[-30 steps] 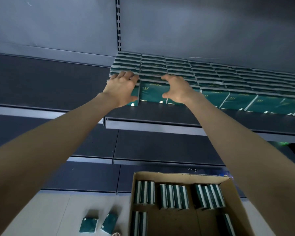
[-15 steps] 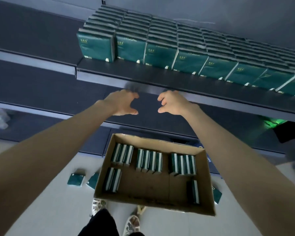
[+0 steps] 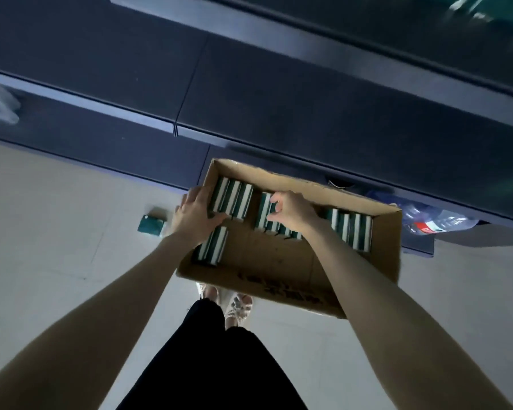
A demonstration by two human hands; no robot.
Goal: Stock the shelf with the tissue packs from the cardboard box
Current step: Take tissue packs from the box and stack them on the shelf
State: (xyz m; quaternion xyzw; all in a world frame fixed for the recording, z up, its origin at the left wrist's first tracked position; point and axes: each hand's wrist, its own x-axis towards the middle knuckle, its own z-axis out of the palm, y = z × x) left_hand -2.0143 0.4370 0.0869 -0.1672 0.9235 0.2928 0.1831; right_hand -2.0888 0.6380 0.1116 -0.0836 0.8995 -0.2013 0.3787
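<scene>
**Overhead view.** An open brown cardboard box (image 3: 282, 261) sits on the pale floor (image 3: 57, 217) at the foot of the dark metal shelf (image 3: 279, 99). Green-and-white tissue packs (image 3: 233, 199) stand on edge inside it, striped narrow sides up, with their long axes running from the near wall toward the shelf. Along the far wall are 3 packs at left, a middle group (count hidden by a hand) and 4 at right; 2 more stand at near left. The left hand (image 3: 194, 216), fingers spread, holds nothing above the box's left wall. The right hand (image 3: 292, 213) curls over the middle group; whether it grips a pack cannot be told. 1 loose green pack (image 3: 151, 227) lies left of the box, and 1 clear plastic bottle (image 3: 439, 221) lies to its right.
</scene>
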